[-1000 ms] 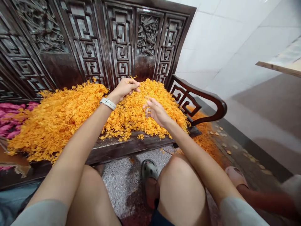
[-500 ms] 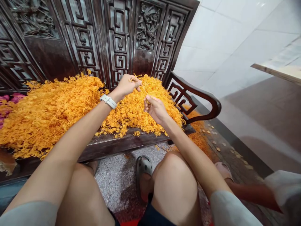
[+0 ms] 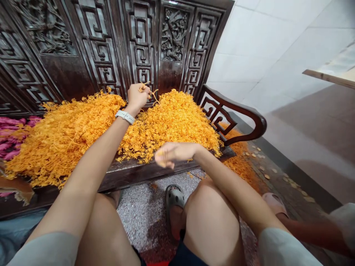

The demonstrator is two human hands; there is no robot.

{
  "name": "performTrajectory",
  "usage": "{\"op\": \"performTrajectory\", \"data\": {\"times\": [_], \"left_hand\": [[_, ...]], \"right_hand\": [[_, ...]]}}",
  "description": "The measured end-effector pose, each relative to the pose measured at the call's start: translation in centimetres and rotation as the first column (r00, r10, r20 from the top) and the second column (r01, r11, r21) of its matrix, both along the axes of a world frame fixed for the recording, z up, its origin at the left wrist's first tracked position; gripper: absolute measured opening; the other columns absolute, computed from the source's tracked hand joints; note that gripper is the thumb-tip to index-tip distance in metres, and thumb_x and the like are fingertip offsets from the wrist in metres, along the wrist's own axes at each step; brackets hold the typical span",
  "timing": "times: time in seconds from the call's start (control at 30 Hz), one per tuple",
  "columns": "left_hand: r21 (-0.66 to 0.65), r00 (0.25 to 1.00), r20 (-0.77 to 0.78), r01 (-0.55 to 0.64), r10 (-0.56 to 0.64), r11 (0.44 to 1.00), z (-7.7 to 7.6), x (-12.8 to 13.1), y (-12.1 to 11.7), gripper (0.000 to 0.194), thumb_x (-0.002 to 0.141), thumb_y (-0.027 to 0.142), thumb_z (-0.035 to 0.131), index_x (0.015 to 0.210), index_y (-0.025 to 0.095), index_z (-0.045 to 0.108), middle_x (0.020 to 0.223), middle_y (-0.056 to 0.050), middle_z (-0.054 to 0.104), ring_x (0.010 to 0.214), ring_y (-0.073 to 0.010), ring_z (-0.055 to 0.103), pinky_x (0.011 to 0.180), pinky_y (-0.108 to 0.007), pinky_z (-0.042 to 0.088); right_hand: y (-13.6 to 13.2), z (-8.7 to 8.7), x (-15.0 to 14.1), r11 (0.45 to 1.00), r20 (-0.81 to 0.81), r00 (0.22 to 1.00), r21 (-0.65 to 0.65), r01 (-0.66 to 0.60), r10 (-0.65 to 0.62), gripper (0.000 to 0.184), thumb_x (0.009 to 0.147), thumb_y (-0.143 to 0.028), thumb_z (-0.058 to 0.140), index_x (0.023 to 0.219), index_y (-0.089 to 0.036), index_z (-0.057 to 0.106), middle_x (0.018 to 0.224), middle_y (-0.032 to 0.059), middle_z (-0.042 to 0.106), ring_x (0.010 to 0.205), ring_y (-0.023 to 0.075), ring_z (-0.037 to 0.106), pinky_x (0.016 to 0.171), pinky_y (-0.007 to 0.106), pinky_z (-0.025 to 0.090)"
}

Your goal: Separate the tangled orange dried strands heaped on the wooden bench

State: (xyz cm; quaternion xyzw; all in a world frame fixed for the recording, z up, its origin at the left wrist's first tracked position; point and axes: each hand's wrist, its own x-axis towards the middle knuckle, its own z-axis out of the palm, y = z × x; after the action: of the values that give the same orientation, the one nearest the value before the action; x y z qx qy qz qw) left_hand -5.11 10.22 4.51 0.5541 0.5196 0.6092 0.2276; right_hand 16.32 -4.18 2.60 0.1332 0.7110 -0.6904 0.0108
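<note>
My left hand [image 3: 138, 96], with a pale watch band [image 3: 125, 116] on its wrist, is closed on thin yellow plastic flower stems [image 3: 153, 95] that stick out past the fingers. It is raised above the gap between two heaps. My right hand [image 3: 173, 153] is over the bench's front edge, its fingers curled and smeared by motion around a small yellow flower piece [image 3: 162, 159]. Below and beyond it spreads the right heap of yellow plastic flowers [image 3: 177, 122]. A taller yellow heap [image 3: 74, 133] of stemmed pieces lies to the left, partly behind my left forearm.
The dark carved wooden bench has a fretwork back [image 3: 172, 75] and a curved armrest [image 3: 244, 114] at right. Pink pieces [image 3: 12, 136] lie far left. Orange bits [image 3: 241, 168] cover the floor beyond the armrest. Another person's foot [image 3: 274, 203] shows at lower right; a board edge [image 3: 327, 78] juts in.
My hands were close together at a yellow stem between them. Now they are apart: the left has turned and drawn back left with stems, while the right has swung down toward the bench's front edge.
</note>
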Motion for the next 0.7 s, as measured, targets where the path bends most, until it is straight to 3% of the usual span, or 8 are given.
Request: {"op": "performTrajectory", "data": {"times": [0.1, 0.17, 0.23, 0.33, 0.37, 0.43, 0.63, 0.7], "left_hand": [[-0.006, 0.996, 0.085, -0.017, 0.017, 1.0, 0.4, -2.2, 0.4, 0.024, 0.091, 0.009, 0.066, 0.069, 0.018, 0.063, 0.067, -0.003, 0.067, 0.061, -0.0103, 0.058, 0.065, -0.024, 0.046], [-0.055, 0.99, 0.14, 0.001, 0.007, 0.999, 0.5, -3.1, 0.0, 0.023, 0.091, 0.012, 0.068, 0.07, 0.018, 0.062, 0.065, -0.002, 0.066, 0.053, -0.0081, 0.049, 0.057, -0.024, 0.041], [-0.114, 0.98, 0.198, 0.042, -0.019, 0.993, 0.6, -3.2, -0.6, 0.022, 0.092, 0.016, 0.068, 0.071, 0.018, 0.062, 0.064, -0.001, 0.064, 0.046, -0.0062, 0.038, 0.048, -0.024, 0.031], [-0.138, 0.971, 0.22, 0.122, -0.09, 0.983, 0.7, -2.6, -1.6, 0.02, 0.092, 0.018, 0.069, 0.073, 0.018, 0.063, 0.065, -0.001, 0.064, 0.043, -0.0052, 0.031, 0.044, -0.025, 0.024], [-0.127, 0.97, 0.214, 0.145, -0.115, 0.981, 0.8, -2.3, -1.9, 0.02, 0.092, 0.018, 0.07, 0.073, 0.018, 0.064, 0.066, -0.002, 0.065, 0.043, -0.0052, 0.032, 0.044, -0.025, 0.024], [-0.097, 0.965, 0.203, 0.191, -0.168, 0.977, 1.1, -1.9, -2.3, 0.02, 0.092, 0.019, 0.071, 0.073, 0.017, 0.064, 0.067, -0.002, 0.065, 0.044, -0.0053, 0.034, 0.045, -0.025, 0.025], [-0.058, 0.95, 0.145, 0.287, -0.277, 0.956, 2.6, -0.7, -3.6, 0.019, 0.096, 0.023, 0.073, 0.079, 0.018, 0.067, 0.067, -0.003, 0.064, 0.046, -0.006, 0.034, 0.045, -0.028, 0.028], [-0.064, 0.945, 0.135, 0.309, -0.299, 0.949, 3.1, -0.1, -4.3, 0.02, 0.098, 0.021, 0.072, 0.079, 0.018, 0.066, 0.068, -0.002, 0.062, 0.047, -0.0056, 0.034, 0.047, -0.028, 0.03]], "right_hand": [[-0.6, 0.4, 0.3, 0.973, 0.101, 0.97, 0.05, -0.227, 0.221, 0.05, 0.102, -0.063, 0.069, 0.087, -0.016, 0.072, 0.077, 0.0003, 0.062, 0.065, 0.0096, 0.053, 0.06, 0.023, 0.044], [-0.1, 0.6, 0.8, 0.995, 0.028, 0.996, 0.062, -0.081, 0.079, 0.046, 0.1, -0.062, 0.073, 0.091, -0.017, 0.072, 0.076, -0.0005, 0.062, 0.065, 0.0104, 0.055, 0.061, 0.024, 0.045], [1.1, 0.8, 1.3, 0.96, -0.13, 0.952, -0.009, 0.28, -0.279, 0.044, 0.097, -0.063, 0.076, 0.096, -0.02, 0.07, 0.075, -0.0014, 0.061, 0.064, 0.0112, 0.054, 0.062, 0.026, 0.047], [3.0, 0.8, 1.7, 0.595, -0.21, 0.556, -0.287, 0.751, -0.804, 0.044, 0.096, -0.065, 0.075, 0.098, -0.024, 0.064, 0.074, -0.0028, 0.057, 0.06, 0.0112, 0.046, 0.061, 0.026, 0.046], [3.5, 0.7, 1.8, 0.475, -0.176, 0.442, -0.353, 0.806, -0.88, 0.043, 0.096, -0.064, 0.076, 0.096, -0.023, 0.062, 0.073, -0.0032, 0.054, 0.059, 0.0108, 0.043, 0.06, 0.026, 0.045], [4.0, 0.6, 2.0, 0.351, -0.124, 0.33, -0.416, 0.839, -0.936, 0.04, 0.096, -0.057, 0.078, 0.092, -0.022, 0.059, 0.068, -0.0053, 0.046, 0.056, 0.0099, 0.037, 0.056, 0.025, 0.039], [3.5, 0.6, 1.7, 0.387, -0.236, 0.316, -0.387, 0.837, -0.919, 0.029, 0.089, -0.02, 0.084, 0.098, -0.023, 0.056, 0.068, -0.0069, 0.048, 0.058, 0.0092, 0.038, 0.056, 0.025, 0.035], [3.6, 0.5, 1.6, 0.348, -0.202, 0.287, -0.436, 0.83, -0.936, 0.031, 0.085, -0.012, 0.081, 0.099, -0.023, 0.056, 0.072, -0.0051, 0.054, 0.06, 0.009, 0.042, 0.058, 0.024, 0.038]]}}
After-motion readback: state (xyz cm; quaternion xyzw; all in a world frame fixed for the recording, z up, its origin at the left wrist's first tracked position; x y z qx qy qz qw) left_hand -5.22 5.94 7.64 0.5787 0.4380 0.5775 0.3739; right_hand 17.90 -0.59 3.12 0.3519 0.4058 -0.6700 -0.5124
